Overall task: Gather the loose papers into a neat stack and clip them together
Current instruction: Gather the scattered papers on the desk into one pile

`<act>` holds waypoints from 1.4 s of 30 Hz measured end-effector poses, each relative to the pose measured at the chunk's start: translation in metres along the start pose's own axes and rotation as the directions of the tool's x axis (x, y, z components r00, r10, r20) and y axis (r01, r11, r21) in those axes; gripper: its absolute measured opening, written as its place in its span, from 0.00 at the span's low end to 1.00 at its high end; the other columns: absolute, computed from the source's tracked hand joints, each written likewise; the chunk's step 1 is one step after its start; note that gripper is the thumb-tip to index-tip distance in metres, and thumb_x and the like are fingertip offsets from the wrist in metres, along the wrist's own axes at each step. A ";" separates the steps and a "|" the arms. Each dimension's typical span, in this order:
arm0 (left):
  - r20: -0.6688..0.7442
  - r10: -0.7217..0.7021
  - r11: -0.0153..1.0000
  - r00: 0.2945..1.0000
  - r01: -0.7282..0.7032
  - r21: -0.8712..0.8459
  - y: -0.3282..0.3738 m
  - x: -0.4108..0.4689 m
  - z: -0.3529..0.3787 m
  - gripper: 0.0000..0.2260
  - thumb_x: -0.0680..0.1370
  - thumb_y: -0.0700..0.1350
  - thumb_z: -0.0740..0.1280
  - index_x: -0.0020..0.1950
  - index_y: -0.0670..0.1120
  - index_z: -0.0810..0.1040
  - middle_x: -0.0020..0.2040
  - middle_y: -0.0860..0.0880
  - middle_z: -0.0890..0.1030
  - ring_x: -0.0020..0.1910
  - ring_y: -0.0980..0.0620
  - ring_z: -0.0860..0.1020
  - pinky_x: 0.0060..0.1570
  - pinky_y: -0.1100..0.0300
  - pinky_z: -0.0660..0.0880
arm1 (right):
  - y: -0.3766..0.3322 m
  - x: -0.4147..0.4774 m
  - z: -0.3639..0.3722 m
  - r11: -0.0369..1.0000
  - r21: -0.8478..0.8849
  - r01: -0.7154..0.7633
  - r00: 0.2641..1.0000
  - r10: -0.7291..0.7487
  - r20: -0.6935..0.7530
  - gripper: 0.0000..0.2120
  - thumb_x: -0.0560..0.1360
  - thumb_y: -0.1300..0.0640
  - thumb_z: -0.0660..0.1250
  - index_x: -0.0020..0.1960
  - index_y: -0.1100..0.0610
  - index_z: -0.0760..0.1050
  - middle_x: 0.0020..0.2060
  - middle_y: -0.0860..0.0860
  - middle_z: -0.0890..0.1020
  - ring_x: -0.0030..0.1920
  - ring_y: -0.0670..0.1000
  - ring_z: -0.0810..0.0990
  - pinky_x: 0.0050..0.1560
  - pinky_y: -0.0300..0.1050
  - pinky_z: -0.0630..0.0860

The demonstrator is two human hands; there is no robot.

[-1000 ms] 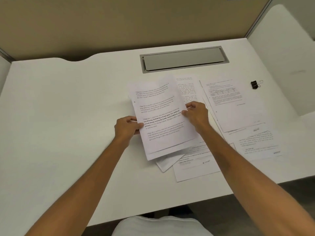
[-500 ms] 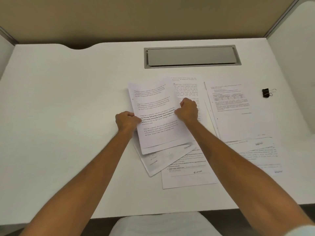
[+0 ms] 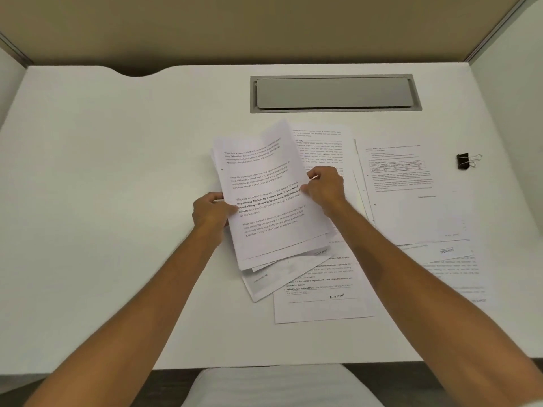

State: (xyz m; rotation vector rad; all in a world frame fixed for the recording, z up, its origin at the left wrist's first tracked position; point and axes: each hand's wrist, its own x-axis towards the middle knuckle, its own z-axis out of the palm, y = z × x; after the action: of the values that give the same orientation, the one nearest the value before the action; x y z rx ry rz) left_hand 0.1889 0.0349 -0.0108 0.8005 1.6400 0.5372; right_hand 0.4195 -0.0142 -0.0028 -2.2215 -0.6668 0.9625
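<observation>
Papers [image 3: 264, 198] now lifted higher between left hand [image 3: 212, 213] and right hand [image 3: 324, 188], both gripping the edges — more sheets [image 3: 411, 201] and the clip [image 3: 464, 161] wait.

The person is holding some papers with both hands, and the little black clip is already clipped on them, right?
Not quite. Both the left hand and the right hand do hold the papers, but the black clip is not on them. The head view shows it lying by itself on the desk, off to the right, apart from every sheet.
</observation>
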 end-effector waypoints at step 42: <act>0.037 0.029 0.998 0.999 -0.027 -0.060 -0.033 -0.029 -0.007 0.14 0.77 0.39 0.71 0.61 0.47 0.73 0.53 0.43 0.84 0.49 0.43 0.83 0.50 0.48 0.81 | 0.055 -0.046 -0.037 0.894 0.441 -0.083 0.970 -0.029 0.240 0.12 0.73 0.70 0.72 0.54 0.60 0.79 0.53 0.58 0.86 0.52 0.59 0.85 0.51 0.51 0.84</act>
State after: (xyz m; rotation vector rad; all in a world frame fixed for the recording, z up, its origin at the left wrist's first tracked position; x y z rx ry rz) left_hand 0.1776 -0.0082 -0.0135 0.7867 1.5731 0.5845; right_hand 0.4306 -0.0940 -0.0006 -1.7258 -0.4581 1.2720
